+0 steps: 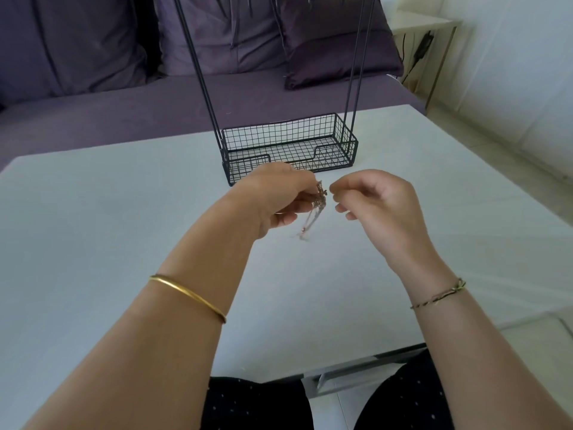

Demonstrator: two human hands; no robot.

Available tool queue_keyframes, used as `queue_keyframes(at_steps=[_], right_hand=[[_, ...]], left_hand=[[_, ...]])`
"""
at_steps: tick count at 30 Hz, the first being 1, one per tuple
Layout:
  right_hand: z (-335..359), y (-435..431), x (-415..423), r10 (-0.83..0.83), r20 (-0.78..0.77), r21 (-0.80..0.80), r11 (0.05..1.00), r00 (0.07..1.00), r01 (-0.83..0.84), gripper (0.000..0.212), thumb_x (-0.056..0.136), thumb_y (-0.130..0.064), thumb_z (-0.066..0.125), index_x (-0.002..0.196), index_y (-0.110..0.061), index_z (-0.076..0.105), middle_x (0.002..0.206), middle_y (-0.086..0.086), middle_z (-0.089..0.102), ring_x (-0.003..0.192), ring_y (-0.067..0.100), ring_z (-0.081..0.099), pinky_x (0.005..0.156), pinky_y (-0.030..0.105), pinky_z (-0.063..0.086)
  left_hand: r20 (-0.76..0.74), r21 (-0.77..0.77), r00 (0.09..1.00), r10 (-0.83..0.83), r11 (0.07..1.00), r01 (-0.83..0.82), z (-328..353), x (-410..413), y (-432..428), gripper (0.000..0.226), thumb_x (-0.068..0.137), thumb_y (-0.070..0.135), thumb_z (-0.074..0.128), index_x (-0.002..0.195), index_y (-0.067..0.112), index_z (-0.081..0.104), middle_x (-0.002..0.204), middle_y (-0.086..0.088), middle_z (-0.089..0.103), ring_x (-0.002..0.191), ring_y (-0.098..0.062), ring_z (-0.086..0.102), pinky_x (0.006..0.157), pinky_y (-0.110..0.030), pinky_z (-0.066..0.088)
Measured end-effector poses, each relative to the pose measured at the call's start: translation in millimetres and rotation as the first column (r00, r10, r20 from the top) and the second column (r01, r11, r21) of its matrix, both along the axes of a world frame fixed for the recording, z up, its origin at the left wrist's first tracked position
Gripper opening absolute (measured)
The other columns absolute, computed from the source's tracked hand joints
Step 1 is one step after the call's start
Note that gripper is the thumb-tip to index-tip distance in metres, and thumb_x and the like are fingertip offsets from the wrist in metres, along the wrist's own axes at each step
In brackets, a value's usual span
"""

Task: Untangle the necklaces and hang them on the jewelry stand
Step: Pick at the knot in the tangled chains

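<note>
A small tangled bundle of thin necklaces (316,209) hangs above the white table (124,212), blurred at its lower end. My left hand (276,197) pinches the top of the bundle between thumb and fingertips. My right hand (375,203) is just to the right of it, fingers curled, thumb and forefinger pinched together near the bundle; whether a fine chain runs between them I cannot tell. The black wire jewelry stand (288,144) stands right behind my hands, with a mesh basket base and tall uprights; its top is out of frame.
A purple sofa (93,97) with cushions (338,45) runs behind the table. A white side table (434,29) is at the back right. My knees in dark dotted fabric (254,405) are below the table's near edge.
</note>
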State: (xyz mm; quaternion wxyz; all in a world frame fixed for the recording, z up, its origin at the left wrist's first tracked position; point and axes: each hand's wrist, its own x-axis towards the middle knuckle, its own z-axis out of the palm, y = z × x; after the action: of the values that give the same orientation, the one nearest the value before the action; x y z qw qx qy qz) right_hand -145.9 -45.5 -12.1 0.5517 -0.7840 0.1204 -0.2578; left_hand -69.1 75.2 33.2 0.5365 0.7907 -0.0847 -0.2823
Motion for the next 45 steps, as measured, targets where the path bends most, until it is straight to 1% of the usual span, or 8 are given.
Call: queue_keyframes(at_steps=[4, 13, 18, 21, 28, 33, 37, 45], right_hand=[[-0.9, 6.2, 2.1, 0.037, 0.011, -0.031, 0.999, 0.999, -0.037, 0.013, 0.084, -0.014, 0.067, 0.073, -0.019, 0.068, 0.061, -0.014, 0.064, 0.058, -0.004, 0.057, 0.059, 0.011, 0.042], [-0.5, 5.8, 6.7, 0.012, -0.073, 0.110, 0.994, 0.997, -0.004, 0.013, 0.079, -0.008, 0.065, 0.069, -0.015, 0.066, 0.064, -0.004, 0.065, 0.063, 0.009, 0.061, 0.063, 0.027, 0.048], [1.2, 7.9, 9.1, 0.006, -0.096, 0.208, 0.978, 0.995, 0.014, 0.015, 0.084, -0.004, 0.056, 0.072, -0.011, 0.062, 0.065, -0.006, 0.061, 0.058, 0.004, 0.057, 0.057, 0.021, 0.048], [2.0, 6.7, 8.7, 0.069, -0.138, 0.223, 0.974, 0.988, -0.037, 0.015, 0.086, -0.006, 0.054, 0.073, -0.008, 0.061, 0.064, -0.006, 0.059, 0.058, 0.007, 0.055, 0.055, 0.020, 0.047], [1.7, -1.6, 7.9, 0.147, -0.247, 0.187, 0.977, 0.958, -0.102, 0.014, 0.087, -0.006, 0.053, 0.079, -0.001, 0.063, 0.066, 0.002, 0.058, 0.058, 0.013, 0.054, 0.060, 0.027, 0.048], [2.6, -1.6, 9.2, 0.109, -0.158, 0.328, 0.943, 0.981, -0.052, 0.016, 0.088, -0.008, 0.055, 0.074, -0.007, 0.062, 0.063, -0.001, 0.058, 0.055, 0.008, 0.056, 0.062, 0.027, 0.050], [-0.2, 0.9, 8.4, 0.113, -0.157, 0.317, 0.947, 0.981, -0.058, 0.017, 0.088, -0.010, 0.056, 0.072, -0.009, 0.062, 0.061, -0.004, 0.059, 0.058, 0.009, 0.056, 0.059, 0.025, 0.049], [2.0, -3.1, 6.2, 0.175, -0.188, 0.272, 0.955, 0.967, -0.120, 0.015, 0.089, -0.006, 0.054, 0.076, -0.012, 0.057, 0.072, -0.001, 0.067, 0.071, 0.013, 0.066, 0.074, 0.034, 0.053]], left_hand=[[0.012, -0.024, 1.000, -0.023, 0.999, 0.023, -0.5, -1.1, -1.9, 0.022, 0.086, 0.006, 0.057, 0.066, 0.016, 0.056, 0.068, 0.000, 0.065, 0.060, -0.009, 0.059, 0.055, -0.021, 0.040], [0.061, -0.032, 0.998, 0.000, 0.999, 0.002, -2.5, -1.2, -5.1, 0.021, 0.086, 0.007, 0.055, 0.069, 0.016, 0.052, 0.068, 0.001, 0.059, 0.062, -0.011, 0.052, 0.061, -0.025, 0.044], [0.248, 0.235, 0.939, -0.240, 0.955, 0.182, -5.9, -3.4, -9.0, 0.006, 0.083, 0.014, 0.056, 0.080, 0.012, 0.060, 0.071, -0.008, 0.049, 0.068, -0.019, 0.045, 0.066, -0.031, 0.042], [0.346, 0.248, 0.924, -0.165, 0.965, 0.080, -7.5, -4.2, -11.3, 0.007, 0.084, 0.016, 0.057, 0.078, 0.013, 0.057, 0.074, -0.007, 0.052, 0.070, -0.020, 0.046, 0.068, -0.033, 0.043], [0.053, 0.019, 0.997, -0.052, 0.998, 0.051, -9.0, -3.5, -10.6, 0.022, 0.090, 0.008, 0.051, 0.070, 0.016, 0.056, 0.070, 0.000, 0.062, 0.065, -0.010, 0.054, 0.064, -0.024, 0.045], [0.181, 0.169, 0.959, -0.217, 0.968, 0.187, -7.6, -1.3, -10.8, 0.014, 0.090, 0.016, 0.055, 0.077, 0.012, 0.056, 0.071, -0.007, 0.051, 0.066, -0.018, 0.047, 0.071, -0.031, 0.048], [0.324, 0.232, 0.927, -0.188, 0.966, 0.114, -8.1, -3.0, -9.6, 0.008, 0.085, 0.015, 0.060, 0.080, 0.013, 0.055, 0.079, -0.005, 0.059, 0.077, -0.020, 0.053, 0.077, -0.038, 0.050], [0.055, -0.012, 0.998, -0.025, 1.000, 0.026, -9.0, -0.1, -8.7, 0.011, 0.088, 0.012, 0.060, 0.081, 0.017, 0.053, 0.074, 0.001, 0.063, 0.067, -0.012, 0.056, 0.067, -0.027, 0.046]])
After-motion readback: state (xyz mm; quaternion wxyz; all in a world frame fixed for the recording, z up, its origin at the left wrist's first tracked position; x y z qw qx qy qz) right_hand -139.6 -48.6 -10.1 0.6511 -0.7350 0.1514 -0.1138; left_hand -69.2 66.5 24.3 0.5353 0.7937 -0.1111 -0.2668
